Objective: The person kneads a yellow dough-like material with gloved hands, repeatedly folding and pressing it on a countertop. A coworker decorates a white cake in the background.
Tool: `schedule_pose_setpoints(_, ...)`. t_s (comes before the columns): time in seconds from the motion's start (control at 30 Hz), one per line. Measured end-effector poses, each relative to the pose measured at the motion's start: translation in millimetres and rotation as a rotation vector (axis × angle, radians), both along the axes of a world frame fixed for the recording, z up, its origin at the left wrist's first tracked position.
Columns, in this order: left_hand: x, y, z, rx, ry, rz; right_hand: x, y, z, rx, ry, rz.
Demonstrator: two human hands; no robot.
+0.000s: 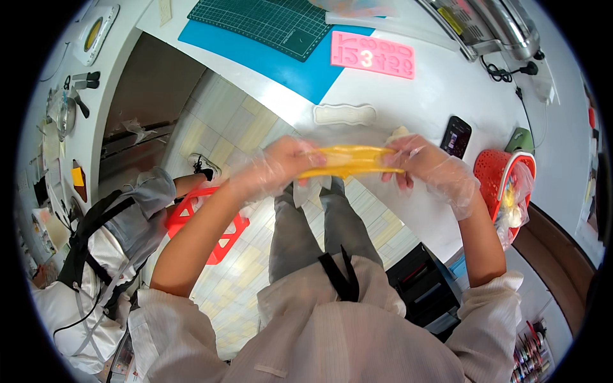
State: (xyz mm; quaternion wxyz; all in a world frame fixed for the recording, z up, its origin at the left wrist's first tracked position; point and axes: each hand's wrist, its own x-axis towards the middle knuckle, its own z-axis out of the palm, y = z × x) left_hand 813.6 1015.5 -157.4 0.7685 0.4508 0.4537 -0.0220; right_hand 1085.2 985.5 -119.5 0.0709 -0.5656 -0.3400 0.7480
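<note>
A stretched strip of glossy yellow dough-like material point(354, 161) spans the gap between my two hands, above the edge of the white table. My left hand point(293, 155), in a clear plastic glove, grips one end of it. The other end is held by my right hand point(409, 155), gloved the same way, with some fingers hanging below the strip. Just beyond the strip lies a white wavy-edged tray point(344, 115). Farther off is a pink silicone number mould point(392, 62), whose "3" cavity is filled with white. A pale lump point(400, 131) shows behind my right hand.
A green cutting mat point(273, 26) lies on a blue sheet point(287, 79). To the right are a phone point(456, 137), a red basket point(488, 179) of plastic bags and a metal appliance point(503, 24). Another person point(115, 230) is at the left, near a red plastic stool point(227, 239).
</note>
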Motion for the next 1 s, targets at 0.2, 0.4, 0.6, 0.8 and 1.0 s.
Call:
schedule_pose_setpoints(0.2, -5, 30, -24, 0.138, 0.091, 0.041, -15, 36, -33, 0.133, -0.238, -0.031)
schedule_pose_setpoints(0.4, -14, 49, -45, 0.294, 0.170, -0.020, -21, 50, -60, 0.526, -0.726, 0.189)
schedule_pose_setpoints(0.6, -17, 51, -54, 0.290, 0.179, -0.026, -16, 55, -41, 0.626, -0.812, 0.132)
schedule_pose_setpoints(0.8, -8, 51, -38, 0.399, 0.218, -0.114, -65, 28, -51, 0.685, -0.800, 0.091)
schedule_pose_setpoints(1.0, -1, 44, -21, 0.488, 0.197, -0.121, -57, 25, -59, 0.593, -0.768, -0.068)
